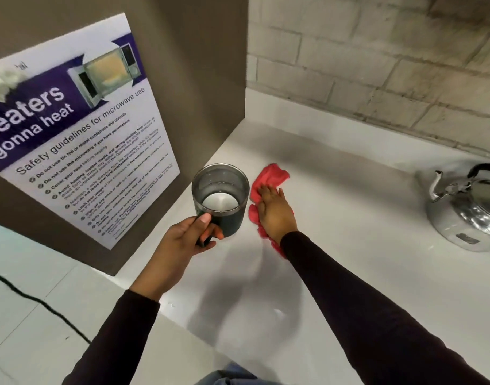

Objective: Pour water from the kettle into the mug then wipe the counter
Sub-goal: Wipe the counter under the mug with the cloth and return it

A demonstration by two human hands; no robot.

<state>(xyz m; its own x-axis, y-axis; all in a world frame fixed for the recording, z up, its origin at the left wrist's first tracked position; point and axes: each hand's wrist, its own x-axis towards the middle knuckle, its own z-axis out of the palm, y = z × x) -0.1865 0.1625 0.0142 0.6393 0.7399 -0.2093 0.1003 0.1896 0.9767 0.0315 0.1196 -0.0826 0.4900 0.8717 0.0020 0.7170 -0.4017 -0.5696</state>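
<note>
Kettle [471, 209] sits at the far right of the white counter [349, 218], well apart from your hands, and the frame edge cuts off its right side and part of the black handle. Your left hand [182, 240] is wrapped around the dark mug's handle, thumb on top near the rim; the mug [221, 198] stands upright, but you cannot tell whether its base touches the counter. Its shiny steel interior makes any water level hard to make out. Your right hand [274, 212] lies flat, fingers together, pressing on the red cloth [268, 179] just beside the mug; your palm and sleeve hide the cloth's middle. To the left, a microwave safety poster [80, 134] is cropped at the frame edge.
</note>
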